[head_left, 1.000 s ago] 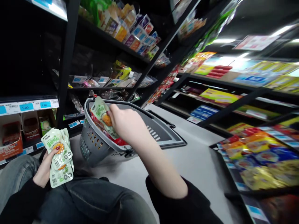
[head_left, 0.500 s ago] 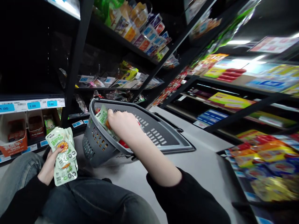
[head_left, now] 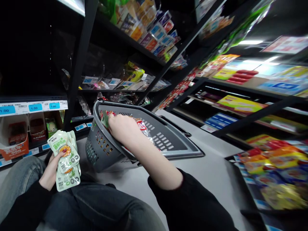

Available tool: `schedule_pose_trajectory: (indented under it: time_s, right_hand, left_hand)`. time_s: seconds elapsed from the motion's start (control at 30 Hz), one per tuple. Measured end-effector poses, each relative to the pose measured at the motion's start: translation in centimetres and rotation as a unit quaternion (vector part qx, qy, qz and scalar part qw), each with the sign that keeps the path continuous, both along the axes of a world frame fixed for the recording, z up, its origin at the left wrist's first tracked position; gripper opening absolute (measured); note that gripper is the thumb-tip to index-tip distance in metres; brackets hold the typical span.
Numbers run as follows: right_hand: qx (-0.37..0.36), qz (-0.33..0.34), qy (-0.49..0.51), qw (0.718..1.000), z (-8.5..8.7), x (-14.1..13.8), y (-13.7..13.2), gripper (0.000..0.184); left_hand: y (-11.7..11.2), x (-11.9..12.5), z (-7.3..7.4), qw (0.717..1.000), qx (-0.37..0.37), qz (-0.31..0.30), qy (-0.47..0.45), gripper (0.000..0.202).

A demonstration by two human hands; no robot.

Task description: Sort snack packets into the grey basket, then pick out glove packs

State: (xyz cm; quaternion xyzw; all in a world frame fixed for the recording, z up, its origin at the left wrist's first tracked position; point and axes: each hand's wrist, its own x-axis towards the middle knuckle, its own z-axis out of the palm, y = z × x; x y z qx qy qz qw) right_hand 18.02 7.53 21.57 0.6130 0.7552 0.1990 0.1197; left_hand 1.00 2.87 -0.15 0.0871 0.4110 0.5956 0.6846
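My left hand holds a fanned stack of pale green snack packets, thumb on top, above my lap. My right hand reaches over the near rim into a grey plastic shopping basket. Its fingers are curled and partly hidden. Beside them shows part of a green snack packet, pinched in them as far as I can see. Inside the basket lie red and white snack packages, partly behind my hand and forearm.
A black shelf rack with price labels and boxes of snacks stands at the left. Hanging bags fill an upper shelf ahead. Across the pale floor, another shelf holds colourful packages.
My right hand has sunk slightly deeper into the basket with the green packet, which now shows less. More of the red and white packages is visible. The left hand keeps its stack.
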Motion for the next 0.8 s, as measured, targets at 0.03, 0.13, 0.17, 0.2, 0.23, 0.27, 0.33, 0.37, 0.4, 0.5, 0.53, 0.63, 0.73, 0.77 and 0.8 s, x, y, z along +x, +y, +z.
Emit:
schedule_pose_trajectory:
  time_s: [0.03,0.13,0.17,0.2,0.23,0.27,0.33,0.37,0.4,0.5,0.53,0.63,0.73,0.77,0.8]
  right_hand:
    - [-0.017,0.01,-0.002,1.0,-0.2,0.1,0.2,0.027]
    - [-0.038,0.026,-0.013,0.999,-1.3,1.0,0.9,0.026]
    - [-0.028,0.035,-0.018,0.999,-1.7,1.4,1.2,0.026]
    - [-0.017,0.048,-0.023,0.998,-2.0,1.9,1.4,0.027]
    - [-0.006,0.062,-0.028,0.998,-2.2,2.4,1.6,0.027]
    - [0.008,0.074,-0.032,0.997,-2.3,2.8,1.6,0.028]
    - [0.055,0.087,-0.022,0.994,-2.1,3.4,1.1,0.029]
    - [0.09,0.089,0.002,0.992,-1.9,3.4,0.4,0.029]
    - [0.133,0.09,0.044,0.986,-1.8,3.2,-0.4,0.028]
    - [0.185,0.084,0.266,0.942,-2.8,1.3,-3.7,0.022]
    - [0.142,0.077,0.338,0.927,-3.9,0.3,-4.8,0.023]
    - [-0.024,0.035,0.387,0.921,-8.8,-3.0,-6.7,0.03]
    - [-0.07,-0.026,0.436,0.897,-13.5,-5.0,-6.0,0.042]
    - [-0.087,-0.031,0.468,0.879,-14.6,-5.2,-5.5,0.042]
    - [-0.103,-0.026,0.499,0.86,-15.4,-5.1,-4.9,0.039]
  left_hand:
    - [0.0,0.0,0.1,1.0,-0.003,0.003,-0.002,0.039]
    - [0.0,0.0,0.2,1.0,-0.006,0.005,-0.009,0.039]
    - [0.0,0.0,0.2,1.0,-0.004,0.005,-0.011,0.039]
    - [0.0,0.0,0.2,1.0,-0.003,0.005,-0.013,0.039]
    - [0.0,0.0,0.2,1.0,-0.001,0.004,-0.016,0.039]
    - [0.0,0.0,0.1,1.0,-0.001,0.005,-0.018,0.04]
    - [0.1,0.0,0.0,1.0,-0.002,0.005,-0.021,0.041]
    - [0.1,0.0,0.0,1.0,-0.001,0.006,-0.02,0.041]
    - [0.1,0.1,0.0,1.0,0.002,0.006,-0.018,0.042]
    - [-0.1,0.2,0.2,1.0,0.021,0.006,-0.005,0.042]
    - [-0.2,0.3,0.3,1.0,0.031,0.005,-0.001,0.043]
    - [-0.5,0.6,0.4,0.999,0.052,0.003,0.01,0.043]
    - [-0.6,0.8,0.2,0.998,0.054,0.01,0.01,0.046]
    - [-0.5,0.8,0.0,0.998,0.055,0.008,0.008,0.047]
    - [-0.5,0.8,-0.1,0.998,0.058,0.004,0.007,0.048]
